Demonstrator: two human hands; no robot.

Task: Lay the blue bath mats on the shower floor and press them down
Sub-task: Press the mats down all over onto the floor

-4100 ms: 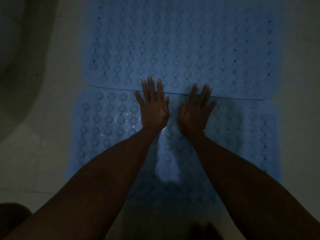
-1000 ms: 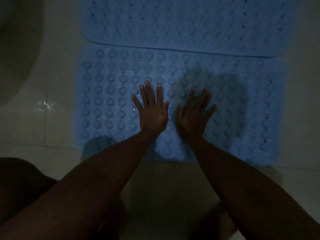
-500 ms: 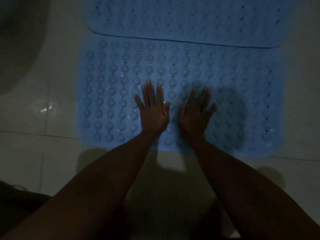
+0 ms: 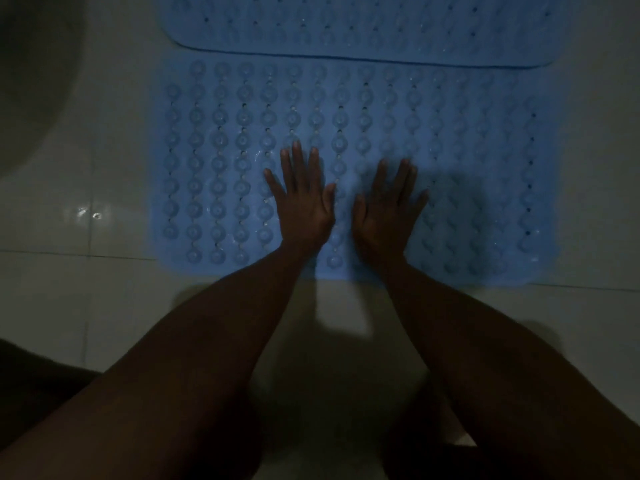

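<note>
A pale tiled shower floor (image 4: 62,306) is seen in dim light, with a wet glint on the tiles at the left. On it the near blue bath mat (image 4: 450,140) is laid flat, studded with rows of round bumps and small holes; its far edge is overlapped by the far blue bath mat (image 4: 346,26), which is cut off by the top of the frame. Both bare forearms are stretched forward from the bottom of the view. The left hand (image 4: 304,206) and the right hand (image 4: 384,213) are placed palm-down, side by side and close together, near the middle of the near mat's front part. The fingers of both are extended and slightly spread; nothing is grasped.
</note>
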